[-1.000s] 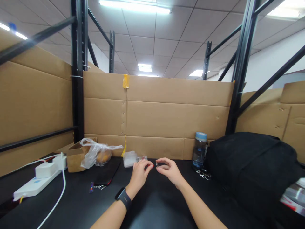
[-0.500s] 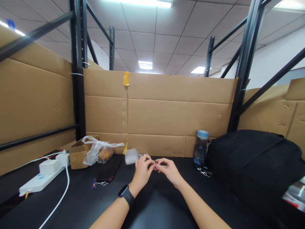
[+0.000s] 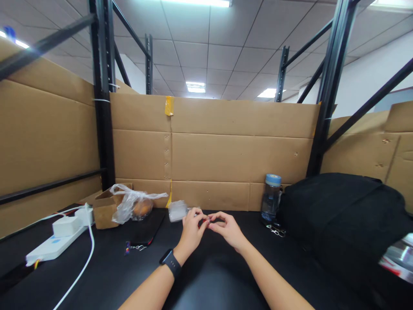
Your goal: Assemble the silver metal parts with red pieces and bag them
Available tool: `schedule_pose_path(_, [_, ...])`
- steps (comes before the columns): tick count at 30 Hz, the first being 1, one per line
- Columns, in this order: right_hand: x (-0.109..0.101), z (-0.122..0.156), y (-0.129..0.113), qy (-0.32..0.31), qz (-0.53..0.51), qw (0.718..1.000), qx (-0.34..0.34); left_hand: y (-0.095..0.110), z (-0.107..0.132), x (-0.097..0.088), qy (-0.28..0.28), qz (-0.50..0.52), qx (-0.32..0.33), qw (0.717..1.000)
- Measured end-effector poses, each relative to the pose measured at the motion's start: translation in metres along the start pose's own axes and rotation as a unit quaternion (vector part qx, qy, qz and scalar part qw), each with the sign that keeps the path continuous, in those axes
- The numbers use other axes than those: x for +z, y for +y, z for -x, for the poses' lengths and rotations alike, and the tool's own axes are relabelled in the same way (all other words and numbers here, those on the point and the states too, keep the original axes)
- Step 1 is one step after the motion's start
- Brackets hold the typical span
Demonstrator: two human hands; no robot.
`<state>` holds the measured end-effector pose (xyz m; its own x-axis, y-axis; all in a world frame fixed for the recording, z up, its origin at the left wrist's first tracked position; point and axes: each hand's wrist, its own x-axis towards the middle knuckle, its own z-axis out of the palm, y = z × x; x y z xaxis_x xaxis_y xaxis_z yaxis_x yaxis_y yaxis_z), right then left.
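Observation:
My left hand [image 3: 191,230] and my right hand [image 3: 227,229] meet fingertip to fingertip over the black table [image 3: 206,280]. Both pinch a tiny object [image 3: 207,221] with a red speck and a metallic glint; it is too small to name. A black watch [image 3: 170,262] sits on my left wrist. A small pile of clear plastic bags [image 3: 177,210] lies just beyond my left hand.
A black phone [image 3: 146,232] with a keyring lies left of my hands. Further left are a plastic bag with an orange [image 3: 135,206], a small cardboard box [image 3: 105,211] and a white power strip [image 3: 53,245]. A water bottle [image 3: 270,197] and black backpack [image 3: 342,219] stand at right. Cardboard walls enclose the table.
My two hands came together: a second ago they were slightly apart, now their fingertips touch around the tiny object. The view has shifted slightly.

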<state>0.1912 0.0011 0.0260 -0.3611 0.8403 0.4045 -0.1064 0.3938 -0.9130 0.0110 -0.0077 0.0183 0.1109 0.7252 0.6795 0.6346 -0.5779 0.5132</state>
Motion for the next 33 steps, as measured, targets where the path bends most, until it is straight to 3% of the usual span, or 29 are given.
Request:
schedule_pose_path(12, [0.003,-0.001,0.006,0.037,-0.003,0.999,0.026,0.002,0.001,0.000,0.013,-0.022,-0.006,1.000])
schedule_pose_path(16, [-0.002,-0.002,0.008,0.025,0.048,0.998,0.027,-0.001,0.000,0.000,0.016,-0.021,-0.003,1.000])
schedule_pose_path(22, [-0.002,-0.004,0.007,0.041,0.207,0.975,-0.073,-0.004,-0.001,0.000,-0.005,-0.005,0.001,1.000])
schedule_pose_path(26, [0.001,-0.002,-0.001,0.047,0.279,0.955,-0.094,-0.004,0.000,-0.001,-0.008,0.003,0.008,1.000])
schedule_pose_path(33, [0.006,0.001,0.001,0.044,0.285,0.952,-0.107,-0.007,0.000,0.002,0.004,0.047,0.013,0.999])
